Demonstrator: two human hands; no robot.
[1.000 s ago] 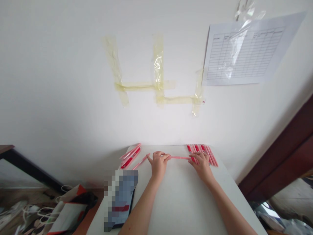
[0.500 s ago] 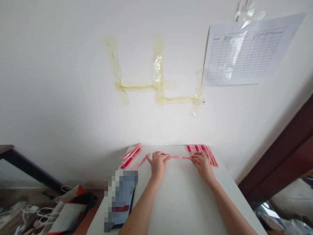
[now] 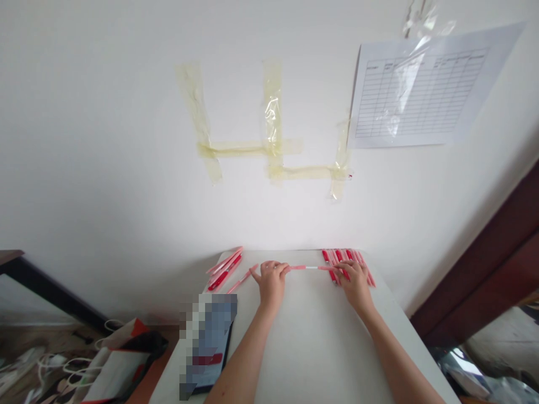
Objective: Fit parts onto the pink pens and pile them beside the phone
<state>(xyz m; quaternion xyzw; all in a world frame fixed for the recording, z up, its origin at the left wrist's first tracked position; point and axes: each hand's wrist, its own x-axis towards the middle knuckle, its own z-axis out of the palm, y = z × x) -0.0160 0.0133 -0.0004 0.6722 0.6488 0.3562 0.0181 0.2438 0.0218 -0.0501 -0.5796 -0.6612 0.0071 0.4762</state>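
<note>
My left hand (image 3: 272, 279) and my right hand (image 3: 356, 280) rest on the white table (image 3: 311, 342), each closed on one end of a pink pen (image 3: 309, 267) held level between them. The pen has come apart in the middle, where a thin white refill shows between its two pink halves. A row of red and pink pens (image 3: 347, 257) lies side by side just beyond my right hand. A looser bunch of pink and red pens (image 3: 224, 268) lies to the left of my left hand.
A tablet (image 3: 206, 342) lies at the table's left edge. The white wall close behind carries strips of yellowed tape (image 3: 272, 148) and a printed chart (image 3: 416, 90). Bags and cables (image 3: 105, 365) clutter the floor at left. A dark wooden frame (image 3: 484, 280) stands at right.
My hands have drawn a little apart, and the pen's two halves have separated, baring the white refill between them.
</note>
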